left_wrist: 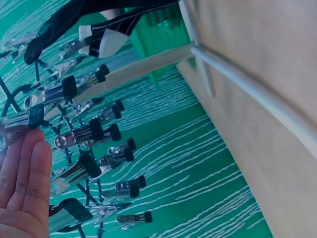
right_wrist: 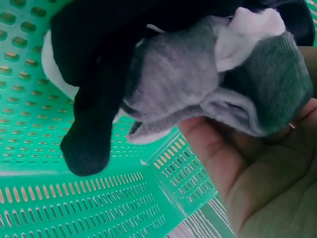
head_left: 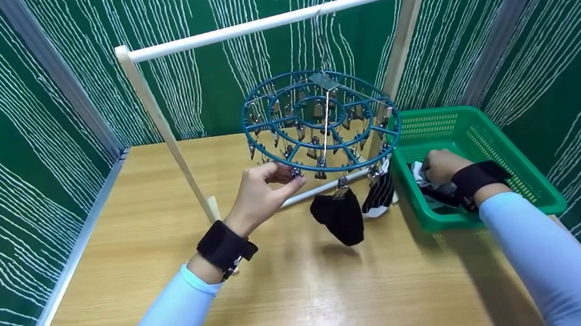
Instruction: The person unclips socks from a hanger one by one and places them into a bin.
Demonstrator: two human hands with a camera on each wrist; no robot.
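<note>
A round blue drying hanger (head_left: 272, 163) with rings of metal clips hangs from a white rail. At its near left rim my left hand (head_left: 262, 193) pinches one clip (left_wrist: 22, 121) between thumb and fingers; the left wrist view shows the fingertips right at it, the thumb out of sight. Down in the green basket (head_left: 485, 137), my right hand (head_left: 444, 166) grips a grey sock (right_wrist: 173, 74), with fingers partly hidden under the cloth. Dark socks (right_wrist: 91, 119) lie beside it. A black sock (head_left: 341, 216) and a striped black-and-white sock (head_left: 378, 195) hang from clips on the hanger's near right side.
The wooden stand carries the white rail (head_left: 269, 23) on two posts, the left post (head_left: 163, 126) close beside my left arm. A lower white bar (head_left: 313, 191) runs under the hanger. Green walls with white lines enclose the wooden table (head_left: 135, 237).
</note>
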